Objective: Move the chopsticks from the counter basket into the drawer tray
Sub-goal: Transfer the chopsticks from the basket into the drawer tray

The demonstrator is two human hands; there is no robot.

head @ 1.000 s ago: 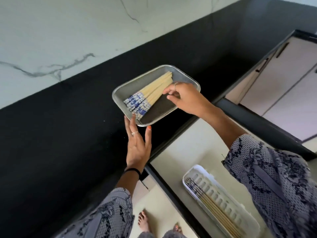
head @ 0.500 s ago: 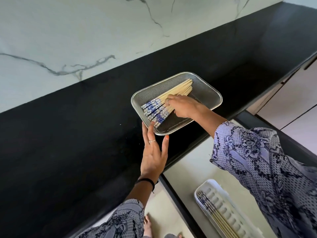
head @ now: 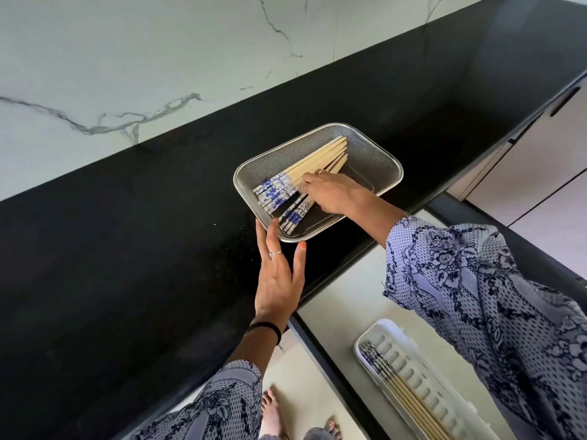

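At centre frame, the left hand [head: 278, 277], fingers spread, braces the basket [head: 374, 154] rim so it stays put while the right hand [head: 333, 193] fingertips pinch chopsticks [head: 305, 176] inside, separating a few for the tray [head: 409, 373] at lower right.

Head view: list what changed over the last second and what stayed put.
The right hand went from the basket's near rim down onto the chopsticks, fingers now among them, splitting a few to the near side; none lifted yet. The left hand kept flat on the counter at the basket's corner. The drawer tray kept its chopsticks.
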